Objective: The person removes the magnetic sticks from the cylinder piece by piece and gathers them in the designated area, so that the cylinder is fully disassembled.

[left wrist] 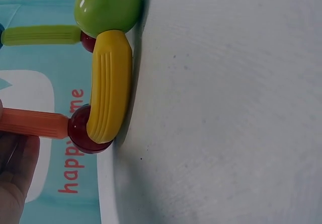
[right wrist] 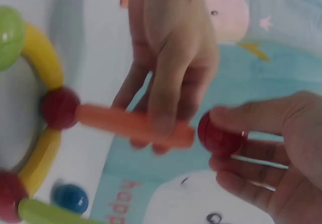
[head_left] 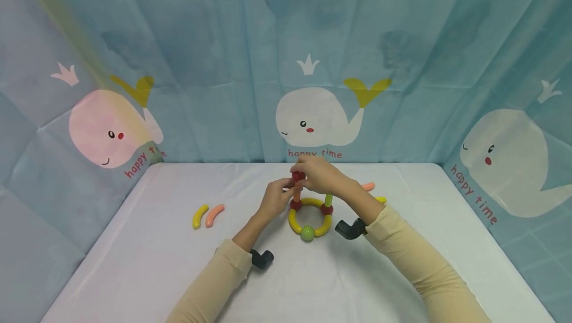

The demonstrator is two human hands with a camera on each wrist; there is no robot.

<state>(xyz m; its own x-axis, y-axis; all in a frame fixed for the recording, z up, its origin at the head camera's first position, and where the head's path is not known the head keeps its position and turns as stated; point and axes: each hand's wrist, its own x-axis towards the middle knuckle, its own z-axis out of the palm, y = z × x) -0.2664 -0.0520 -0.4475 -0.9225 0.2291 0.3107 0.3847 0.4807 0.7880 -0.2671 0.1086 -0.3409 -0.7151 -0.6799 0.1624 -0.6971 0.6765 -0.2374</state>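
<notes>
The yellow ring (head_left: 292, 222) is lying on the white counter (head_left: 286, 293), encircling a patch of its surface. A green ball (head_left: 307, 233) is forming the ring's near side. Red connectors (head_left: 327, 209) are supporting an orange rod (right wrist: 113, 121) at the ring's rear left and a green rod (head_left: 328, 200) at its rear right. The fingers of the left hand (head_left: 273, 198) are pinching the orange rod near its upper end, above the ring. The fingers of the right hand (head_left: 319, 174) are holding a red ball (right wrist: 222, 139), spaced narrowly to its width. The ball is sitting against the fingertips, just beside the rod's free end; a slight gap is separating them. Left of the ring, a yellow piece (head_left: 199, 216) and a pink piece (head_left: 214, 216) are lying side by side.
</notes>
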